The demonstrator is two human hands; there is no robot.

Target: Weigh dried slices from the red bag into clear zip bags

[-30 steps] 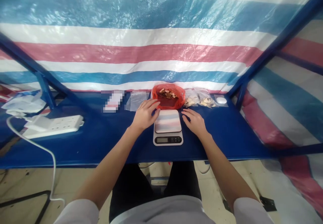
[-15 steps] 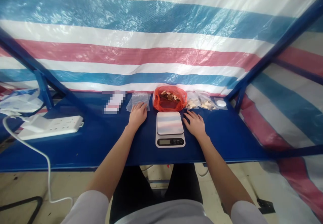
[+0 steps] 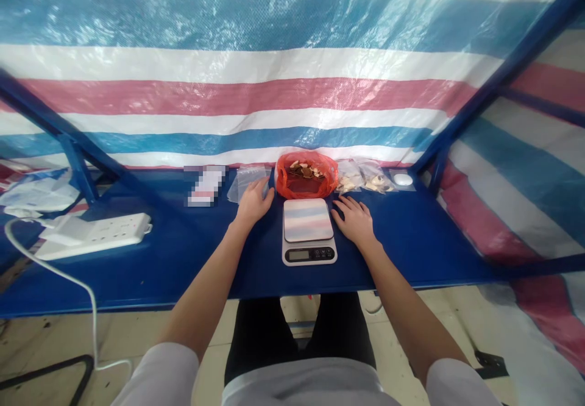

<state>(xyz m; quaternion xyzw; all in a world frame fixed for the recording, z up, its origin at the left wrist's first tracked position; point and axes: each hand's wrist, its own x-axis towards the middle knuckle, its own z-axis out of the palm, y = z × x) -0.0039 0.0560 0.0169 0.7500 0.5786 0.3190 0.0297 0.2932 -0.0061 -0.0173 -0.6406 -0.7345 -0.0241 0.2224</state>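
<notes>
A small digital scale [image 3: 309,230] with a bare silver platform sits on the blue table [image 3: 183,253] in front of me. Behind it stands an open red plastic bag [image 3: 305,177] of brownish dried slices. My left hand [image 3: 254,203] lies left of the scale, fingers stretched out onto a stack of clear plastic bags [image 3: 245,180]. My right hand [image 3: 354,220] rests flat on the table just right of the scale, fingers spread and holding nothing.
Clear filled bags of pale slices [image 3: 363,181] and a small white round object [image 3: 403,179] lie at the back right. A white power strip [image 3: 94,233] with its cord sits at the left. A striped tarp wall [image 3: 274,89] and blue frame bars [image 3: 493,83] enclose the table.
My left hand moved from the red bag's front edge leftwards onto the clear plastic bags. My right hand stayed beside the scale.
</notes>
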